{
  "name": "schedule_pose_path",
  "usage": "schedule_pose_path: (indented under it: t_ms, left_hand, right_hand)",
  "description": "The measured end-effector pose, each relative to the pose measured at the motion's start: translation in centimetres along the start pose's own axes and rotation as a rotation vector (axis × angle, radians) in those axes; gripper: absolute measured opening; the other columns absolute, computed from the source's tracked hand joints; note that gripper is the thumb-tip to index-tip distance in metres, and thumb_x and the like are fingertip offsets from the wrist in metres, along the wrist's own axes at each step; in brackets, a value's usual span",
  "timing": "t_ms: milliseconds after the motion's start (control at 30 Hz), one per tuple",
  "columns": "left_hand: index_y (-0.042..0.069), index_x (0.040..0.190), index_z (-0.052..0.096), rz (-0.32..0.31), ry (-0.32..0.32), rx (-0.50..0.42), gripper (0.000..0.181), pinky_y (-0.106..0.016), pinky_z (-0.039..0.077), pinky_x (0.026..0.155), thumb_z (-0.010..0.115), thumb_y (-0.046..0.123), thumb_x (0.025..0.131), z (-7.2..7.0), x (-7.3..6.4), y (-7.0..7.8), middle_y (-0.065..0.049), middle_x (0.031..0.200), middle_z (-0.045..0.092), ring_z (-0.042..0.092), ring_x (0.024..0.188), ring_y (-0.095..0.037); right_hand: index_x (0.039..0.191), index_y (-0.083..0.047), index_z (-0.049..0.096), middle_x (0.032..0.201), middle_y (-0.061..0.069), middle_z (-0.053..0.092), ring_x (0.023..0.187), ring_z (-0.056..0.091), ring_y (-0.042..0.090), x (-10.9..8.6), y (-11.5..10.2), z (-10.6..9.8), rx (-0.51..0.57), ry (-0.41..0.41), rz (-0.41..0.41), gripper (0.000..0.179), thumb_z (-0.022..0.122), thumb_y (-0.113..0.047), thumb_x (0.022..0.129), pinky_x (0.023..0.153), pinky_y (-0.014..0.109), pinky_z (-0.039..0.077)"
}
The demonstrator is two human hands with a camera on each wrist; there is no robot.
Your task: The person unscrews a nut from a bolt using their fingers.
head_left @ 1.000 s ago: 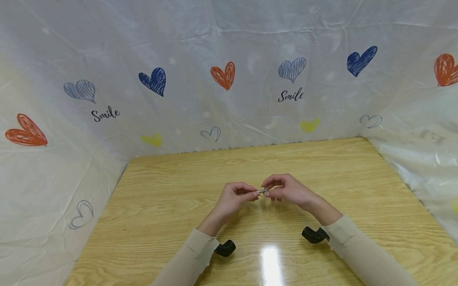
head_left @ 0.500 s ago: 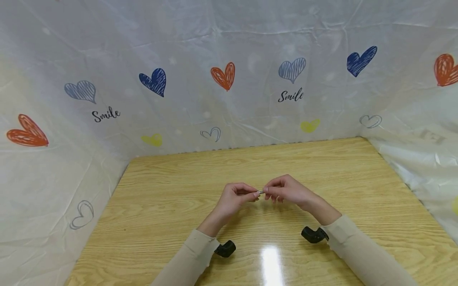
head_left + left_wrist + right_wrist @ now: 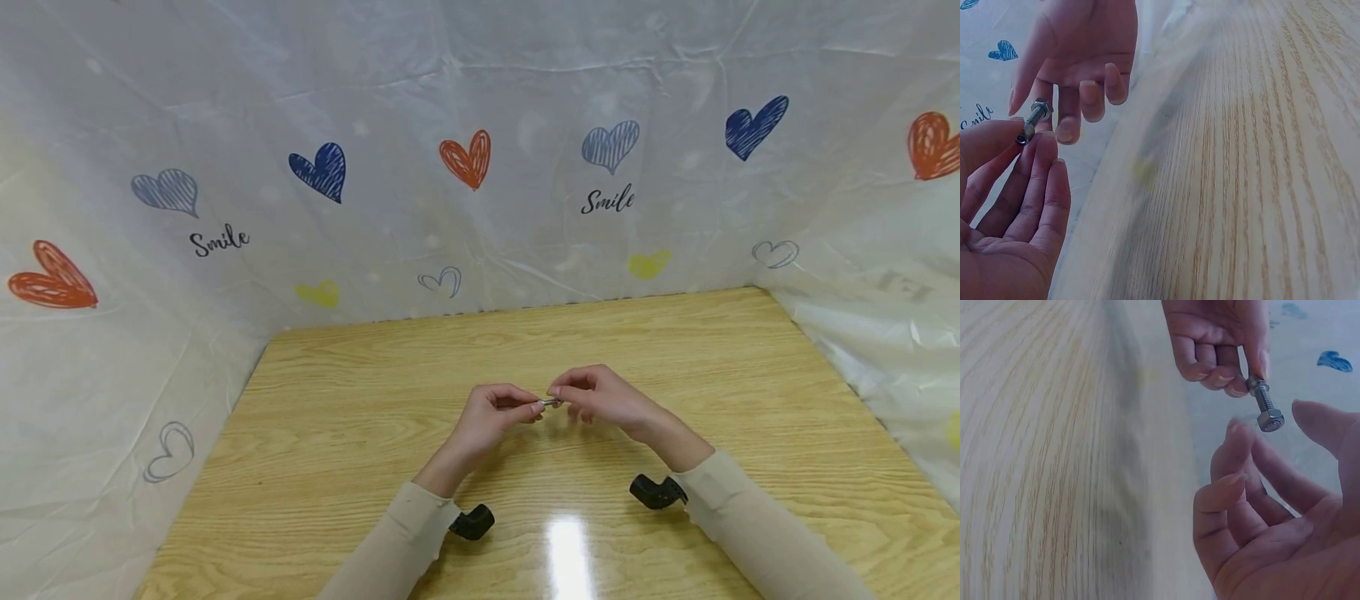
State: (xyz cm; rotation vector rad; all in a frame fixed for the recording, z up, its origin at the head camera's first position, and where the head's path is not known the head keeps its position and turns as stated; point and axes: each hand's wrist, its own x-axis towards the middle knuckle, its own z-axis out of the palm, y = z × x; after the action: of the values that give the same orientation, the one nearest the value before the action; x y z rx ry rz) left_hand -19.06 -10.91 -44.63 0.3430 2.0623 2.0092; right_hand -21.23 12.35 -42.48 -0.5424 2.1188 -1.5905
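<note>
A small steel bolt [image 3: 1264,397] is pinched at its head between the thumb and fingers of my left hand [image 3: 483,421]. Threaded on the bolt's free end sits a hex nut [image 3: 1270,420], and bare thread shows between nut and head. My right hand [image 3: 611,406] hovers around the nut end, its thumb and fingers spread apart with a gap to the nut in the right wrist view. The left wrist view shows the round bolt head [image 3: 1024,135] at my left fingertips, with a recess in its end.
Both hands are above a wood-grain table [image 3: 360,450]. A white sheet [image 3: 390,233] printed with hearts and "Smile" stands along its back and sides. Black curved mounts [image 3: 474,522] stick out from both sleeves.
Half a second ago my right fingers were closed together at the nut end; now they are spread off it. My left hand keeps the bolt in nearly the same place.
</note>
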Motion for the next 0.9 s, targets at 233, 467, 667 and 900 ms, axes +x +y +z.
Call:
schedule_pose_path:
  t_ms: [233, 467, 667, 900]
  left_hand:
    - [-0.004, 0.106, 0.076, 0.005, -0.002, 0.011, 0.014, -0.053, 0.059, 0.094, 0.073, 0.004, 0.095, 0.02, -0.08, 0.07, -0.012, 0.104, 0.075, 0.073, 0.093, -0.029]
    - [-0.003, 0.106, 0.076, 0.004, 0.008, 0.017, 0.015, -0.053, 0.059, 0.094, 0.074, 0.005, 0.095, 0.08, -0.23, 0.18, -0.011, 0.103, 0.075, 0.073, 0.092, -0.026]
    - [-0.004, 0.106, 0.076, -0.002, 0.013, 0.003, 0.015, -0.053, 0.059, 0.094, 0.074, 0.004, 0.094, 0.07, -0.17, 0.12, -0.011, 0.103, 0.075, 0.073, 0.090, -0.022]
    - [-0.005, 0.106, 0.076, 0.008, 0.004, 0.007, 0.014, -0.054, 0.058, 0.094, 0.072, 0.003, 0.095, 0.10, -0.21, 0.31, -0.011, 0.103, 0.075, 0.073, 0.091, -0.023]
  right_hand:
    - [0.113, 0.007, 0.072, 0.093, 0.020, 0.073, 0.072, 0.058, 0.027, 0.08, 0.12, 0.04, -0.001, -0.018, 0.000, 0.034, 0.061, -0.024, 0.105, 0.059, 0.031, 0.048]
    - [0.115, -0.002, 0.071, 0.100, 0.025, 0.068, 0.078, 0.058, 0.040, -0.16, 0.11, 0.08, -0.002, -0.037, -0.051, 0.021, 0.064, -0.018, 0.103, 0.062, 0.036, 0.049]
    - [0.123, 0.000, 0.067, 0.108, 0.022, 0.067, 0.087, 0.061, 0.046, -0.16, 0.29, 0.00, 0.002, -0.037, -0.039, 0.030, 0.067, -0.021, 0.101, 0.064, 0.036, 0.051]
    - [0.116, 0.003, 0.071, 0.095, 0.012, 0.074, 0.083, 0.067, 0.037, 0.01, 0.25, -0.20, -0.019, -0.001, 0.005, 0.033, 0.061, -0.027, 0.105, 0.064, 0.036, 0.053]
